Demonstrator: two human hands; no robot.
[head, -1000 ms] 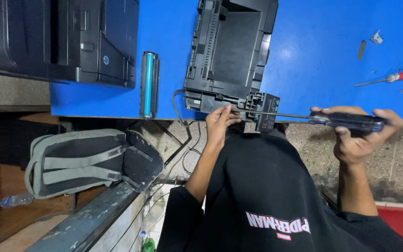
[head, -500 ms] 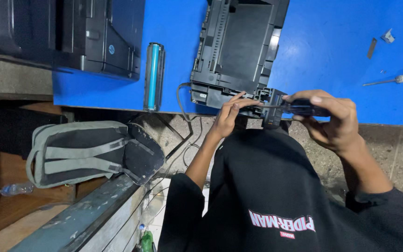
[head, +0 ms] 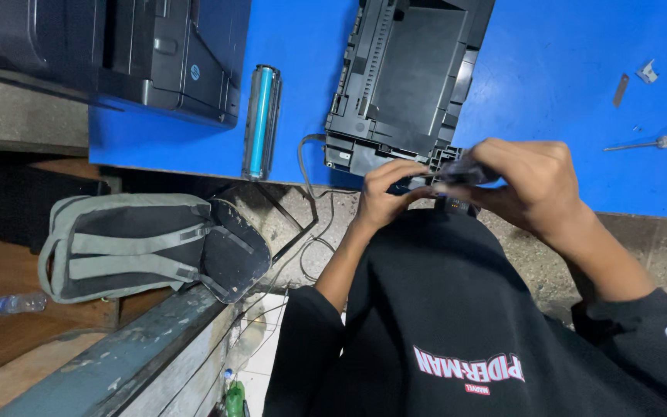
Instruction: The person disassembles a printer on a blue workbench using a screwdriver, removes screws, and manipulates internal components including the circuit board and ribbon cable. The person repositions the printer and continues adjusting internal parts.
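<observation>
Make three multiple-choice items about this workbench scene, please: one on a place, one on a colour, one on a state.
1. Where does the cyan drum cartridge lie?
A. between the two black machines
B. on the backpack
C. in the right hand

2. What colour is the screwdriver handle?
A. green
B. red
C. white

3. What are both hands doing?
A. resting flat on the table
B. gripping a small dark part at the table's near edge
C. holding the screwdriver

Answers: 1 A, it lies on the blue table between them. 2 B, its handle is red. 3 B, the left hand and right hand meet on the small dark part.

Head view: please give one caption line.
Both hands, left hand and right hand, grip a small dark part at the printer edge.
</observation>
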